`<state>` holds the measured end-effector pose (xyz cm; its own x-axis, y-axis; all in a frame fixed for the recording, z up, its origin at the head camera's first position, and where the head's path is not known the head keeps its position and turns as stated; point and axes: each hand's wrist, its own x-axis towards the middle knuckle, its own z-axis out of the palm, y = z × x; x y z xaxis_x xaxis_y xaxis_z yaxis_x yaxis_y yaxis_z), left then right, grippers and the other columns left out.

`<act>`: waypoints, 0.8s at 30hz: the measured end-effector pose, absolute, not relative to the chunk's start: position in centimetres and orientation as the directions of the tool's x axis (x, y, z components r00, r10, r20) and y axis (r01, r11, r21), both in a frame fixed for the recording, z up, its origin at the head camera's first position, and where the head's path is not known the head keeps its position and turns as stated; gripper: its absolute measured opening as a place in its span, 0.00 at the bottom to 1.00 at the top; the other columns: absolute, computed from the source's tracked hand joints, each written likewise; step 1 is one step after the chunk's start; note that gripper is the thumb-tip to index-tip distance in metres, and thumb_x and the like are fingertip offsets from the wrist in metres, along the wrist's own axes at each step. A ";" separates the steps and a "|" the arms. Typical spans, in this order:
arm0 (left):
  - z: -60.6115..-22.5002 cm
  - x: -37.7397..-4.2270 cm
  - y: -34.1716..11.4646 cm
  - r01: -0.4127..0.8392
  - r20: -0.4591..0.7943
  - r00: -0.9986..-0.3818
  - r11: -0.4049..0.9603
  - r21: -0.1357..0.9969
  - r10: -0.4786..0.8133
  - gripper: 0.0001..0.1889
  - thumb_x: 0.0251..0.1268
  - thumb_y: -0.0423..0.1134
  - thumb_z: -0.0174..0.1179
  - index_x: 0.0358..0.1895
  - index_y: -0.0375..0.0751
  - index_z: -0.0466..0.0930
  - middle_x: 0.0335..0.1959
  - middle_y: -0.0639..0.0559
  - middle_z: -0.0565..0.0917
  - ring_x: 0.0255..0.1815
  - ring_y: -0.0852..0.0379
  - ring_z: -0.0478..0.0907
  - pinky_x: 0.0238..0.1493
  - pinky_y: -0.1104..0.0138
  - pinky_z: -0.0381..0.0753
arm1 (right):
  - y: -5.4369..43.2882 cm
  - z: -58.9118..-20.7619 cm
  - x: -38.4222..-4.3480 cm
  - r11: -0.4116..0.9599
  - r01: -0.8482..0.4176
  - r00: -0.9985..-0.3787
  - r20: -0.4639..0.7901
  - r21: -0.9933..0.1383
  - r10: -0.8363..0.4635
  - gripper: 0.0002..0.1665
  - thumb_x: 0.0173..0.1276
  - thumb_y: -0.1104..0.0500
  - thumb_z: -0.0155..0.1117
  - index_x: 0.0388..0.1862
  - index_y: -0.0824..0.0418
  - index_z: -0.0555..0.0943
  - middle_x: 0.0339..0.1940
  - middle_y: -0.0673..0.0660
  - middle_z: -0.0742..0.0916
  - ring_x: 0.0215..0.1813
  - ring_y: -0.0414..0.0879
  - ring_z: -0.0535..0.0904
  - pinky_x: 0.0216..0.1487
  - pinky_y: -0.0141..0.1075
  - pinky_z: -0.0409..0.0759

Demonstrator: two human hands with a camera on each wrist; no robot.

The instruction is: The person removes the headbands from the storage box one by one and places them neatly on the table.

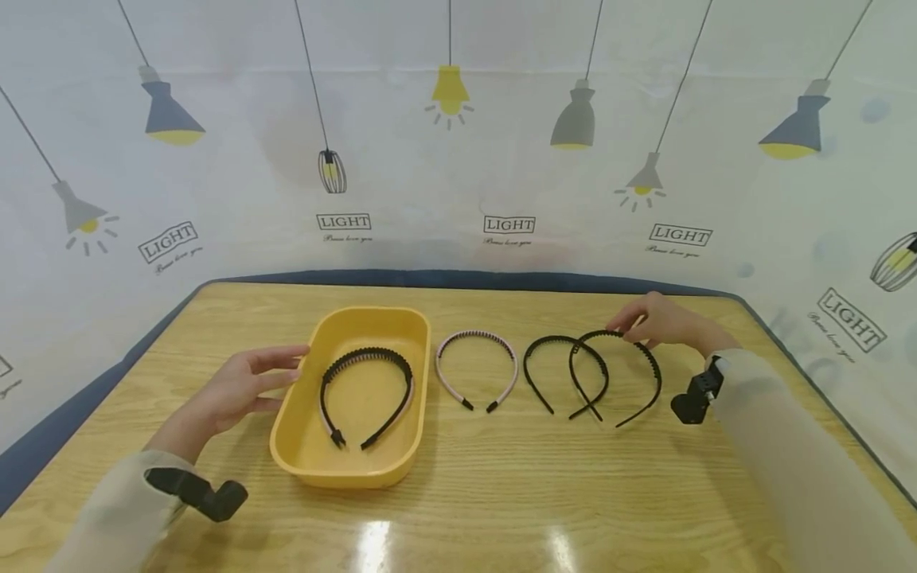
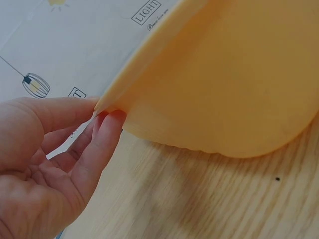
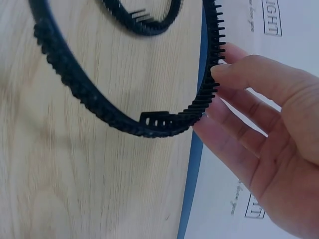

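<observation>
Two hands are lightly closed: the left hand pinches the rim of the yellow tray, in which stacked headbands lie. Just right, on the table, lie a pink headband and then a black headband; farthest right, the right hand pinches a toothed headband near its crown. It looks light, springy and fairly stiff, best held by that arch; its thin teeth may be fragile. The left wrist view shows fingers tucked beneath the rim; the right wrist view shows the teeth close up, though not the band's ends, which the head view gives.
</observation>
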<state>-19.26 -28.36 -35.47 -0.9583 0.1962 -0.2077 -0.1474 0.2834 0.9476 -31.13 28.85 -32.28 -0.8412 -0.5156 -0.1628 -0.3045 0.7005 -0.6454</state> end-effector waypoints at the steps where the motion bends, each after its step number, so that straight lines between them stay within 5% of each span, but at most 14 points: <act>1: -35.5 -19.3 -28.4 -0.149 -0.209 -0.958 0.283 0.947 0.194 0.32 0.62 0.42 0.59 0.67 0.33 0.59 0.57 0.41 0.68 0.47 0.65 0.73 0.41 0.62 0.80 | 29.1 -32.3 -31.2 0.703 -0.300 -0.844 -0.164 -0.645 -0.511 0.16 0.62 0.69 0.60 0.49 0.69 0.79 0.45 0.66 0.81 0.44 0.55 0.77 0.35 0.44 0.81; 24: -35.5 -19.5 -28.3 -0.136 -0.198 -0.956 0.276 0.952 0.214 0.32 0.63 0.41 0.58 0.67 0.32 0.59 0.53 0.46 0.70 0.45 0.65 0.74 0.40 0.62 0.80 | 34.2 -33.3 -31.6 0.782 -0.188 -0.885 -0.243 -0.595 -0.397 0.18 0.62 0.66 0.59 0.51 0.70 0.78 0.51 0.70 0.78 0.48 0.57 0.76 0.34 0.43 0.79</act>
<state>-19.52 -28.35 -35.55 -0.9565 0.2139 -0.1984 -0.1356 0.2762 0.9515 -31.64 34.25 -33.30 -0.8849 -0.3974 -0.2431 -0.1877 0.7817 -0.5948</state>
